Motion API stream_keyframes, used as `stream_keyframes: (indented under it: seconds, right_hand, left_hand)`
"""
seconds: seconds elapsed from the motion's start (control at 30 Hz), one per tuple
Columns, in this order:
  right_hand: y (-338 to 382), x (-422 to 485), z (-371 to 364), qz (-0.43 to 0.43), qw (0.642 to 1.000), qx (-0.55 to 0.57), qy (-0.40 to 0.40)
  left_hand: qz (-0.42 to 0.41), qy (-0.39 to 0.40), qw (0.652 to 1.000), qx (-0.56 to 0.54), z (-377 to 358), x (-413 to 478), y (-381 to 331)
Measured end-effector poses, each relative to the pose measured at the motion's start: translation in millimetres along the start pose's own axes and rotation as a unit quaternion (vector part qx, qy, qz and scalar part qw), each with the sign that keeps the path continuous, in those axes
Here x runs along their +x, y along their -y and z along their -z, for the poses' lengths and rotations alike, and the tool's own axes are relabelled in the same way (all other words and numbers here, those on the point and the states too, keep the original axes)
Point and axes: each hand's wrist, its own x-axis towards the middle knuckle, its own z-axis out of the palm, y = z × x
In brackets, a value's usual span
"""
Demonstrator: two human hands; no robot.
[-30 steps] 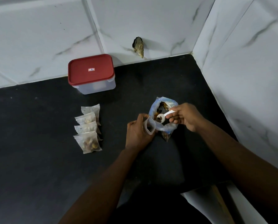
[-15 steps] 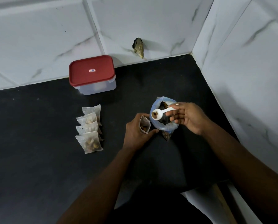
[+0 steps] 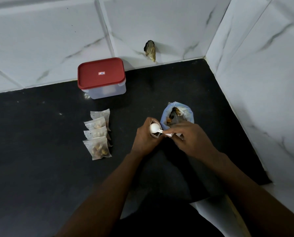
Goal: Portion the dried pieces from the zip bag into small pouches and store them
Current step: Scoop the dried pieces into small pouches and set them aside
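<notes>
- Zip bag (image 3: 177, 115): bluish translucent plastic, standing upright on the black counter (image 3: 40, 168). Its mouth is open and faces up. Brown dried pieces (image 3: 174, 111) show inside.
- Small pouch (image 3: 155, 135): clear and upright, just left of the zip bag and slightly nearer the person. The mouth points up, the long axis is roughly vertical, and a few brown bits are visible inside.
- Left hand (image 3: 143, 139): left of the zip bag, with fingers and thumb curled round the small pouch and gripping its sides.
- Spoon (image 3: 154, 128): white plastic, directly over the pouch mouth. The long axis runs left to right, with the round bowl pointing left, away from the zip bag, and the handle leading to the right hand.
- Right hand (image 3: 189, 137): just in front of the zip bag, with its fingertips pinching the spoon handle. The other fingers are bent.
- Filled pouches (image 3: 98, 134): four, well left of the zip bag, lying flat and overlapping in a row that runs from near to far. They are clear, with pale and brown contents.
- Container (image 3: 101, 77): a translucent box with its red lid on, to the far left of the zip bag against the tiled wall.
</notes>
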Motion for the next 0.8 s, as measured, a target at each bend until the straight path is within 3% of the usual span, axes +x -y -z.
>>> stream_keyframes:
  seconds: [0.23,0.33,0.4,0.47,0.63,0.7,0.8]
  right_hand:
    - [1.2,-19.0,-6.1,0.044,0.993,-0.054,-0.093]
    - [6.4,-21.2,-2.6,-0.055,0.989,0.089,-0.108]
    - [12.6,-19.4,0.1,-0.187,0.940,0.260,-0.115]
    - [15.5,-16.0,4.1,-0.297,0.844,0.428,-0.127]
    - [9.6,-12.9,18.1,-0.409,0.645,0.632,-0.132]
    - [2.3,-11.7,23.1,-0.423,0.614,0.651,-0.143]
    - [-11.6,-6.0,27.3,-0.423,0.644,0.615,-0.168]
  left_hand:
    - [-0.010,0.003,1.000,0.000,0.8,1.0,-0.3]
    - [-0.007,0.014,1.000,0.003,1.5,-0.2,-3.3]
    - [-0.002,0.023,1.000,0.010,2.4,0.0,-3.9]
    - [-0.004,0.024,1.000,0.012,2.5,-0.2,-4.3]
    - [-0.008,0.018,1.000,0.021,1.8,0.9,-5.0]
    - [-0.008,0.011,1.000,0.020,1.5,2.2,-4.9]
    - [0.003,0.000,1.000,0.007,1.0,4.4,-6.4]
